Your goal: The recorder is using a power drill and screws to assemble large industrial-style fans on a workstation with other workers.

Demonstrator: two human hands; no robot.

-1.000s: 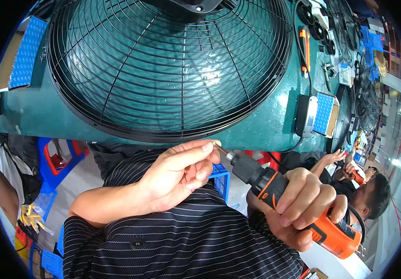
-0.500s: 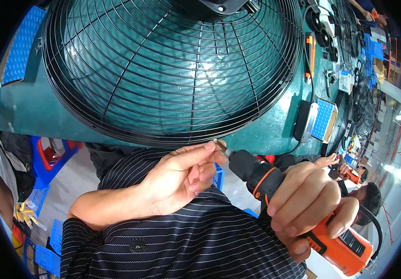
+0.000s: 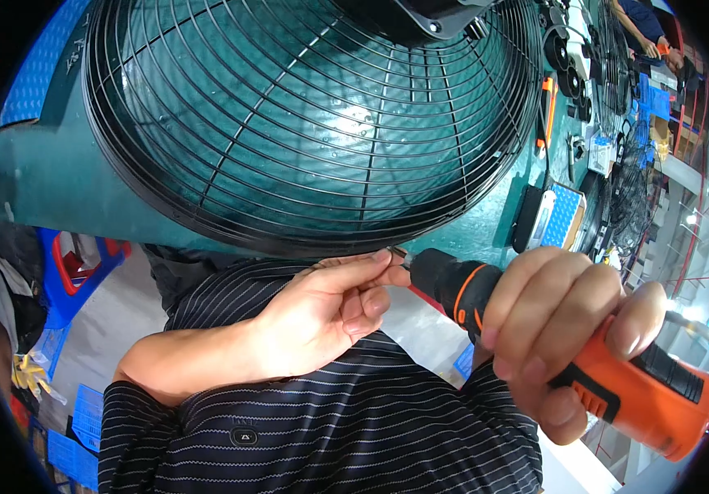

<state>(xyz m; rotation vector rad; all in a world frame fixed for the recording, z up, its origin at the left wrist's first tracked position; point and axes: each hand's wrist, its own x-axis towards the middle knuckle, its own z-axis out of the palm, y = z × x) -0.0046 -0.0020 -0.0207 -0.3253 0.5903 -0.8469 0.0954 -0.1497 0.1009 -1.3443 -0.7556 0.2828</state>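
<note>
A large black wire fan guard (image 3: pixel 313 123) lies on a teal workbench (image 3: pixel 50 181), filling the top of the view. My right hand (image 3: pixel 560 329) grips an orange and black electric screwdriver (image 3: pixel 585 362), its black nose pointing left at the guard's near rim. My left hand (image 3: pixel 338 309) has thumb and forefinger pinched together at the screwdriver's tip, just under the rim. Whatever small part sits between those fingertips is hidden. My striped dark shirt (image 3: pixel 330 428) fills the bottom.
A blue and red plastic stool (image 3: pixel 74 272) stands on the floor at lower left. A blue-patterned block (image 3: pixel 560 218) and a second orange tool (image 3: pixel 548 107) lie on the bench at right. Another person's arm (image 3: pixel 638 33) works at the far top right.
The view has closed in on the guard's near rim. My right hand with the screwdriver has risen and looms larger; my left fingers stay pinched at its tip.
</note>
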